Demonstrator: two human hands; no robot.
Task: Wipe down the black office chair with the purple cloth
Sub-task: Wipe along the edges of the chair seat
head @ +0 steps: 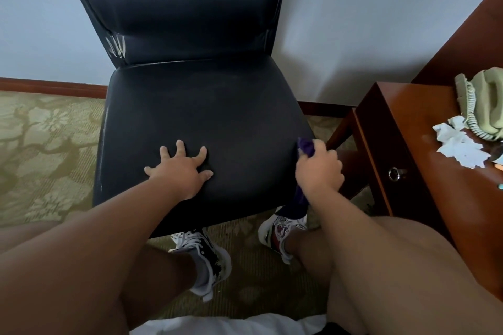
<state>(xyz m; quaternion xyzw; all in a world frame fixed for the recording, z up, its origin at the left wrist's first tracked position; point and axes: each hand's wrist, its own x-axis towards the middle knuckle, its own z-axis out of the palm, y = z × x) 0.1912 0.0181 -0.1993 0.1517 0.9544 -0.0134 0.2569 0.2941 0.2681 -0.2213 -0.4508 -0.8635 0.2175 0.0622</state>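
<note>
The black office chair [196, 106] stands against the wall, its padded seat facing me and its backrest rising to the top of the view. My left hand [179, 168] rests flat on the front middle of the seat with fingers spread. My right hand [319, 168] grips the bunched purple cloth [306, 147] against the seat's right front edge. One end of the cloth sticks out above my fist; the other end hangs down below it past the seat edge.
A reddish wooden desk [408, 128] with a keyed drawer stands close on the right, carrying a green corded phone [481, 106] and crumpled white paper [460, 147]. Patterned carpet [46, 144] lies to the left. My two sneakered feet stand under the seat's front edge.
</note>
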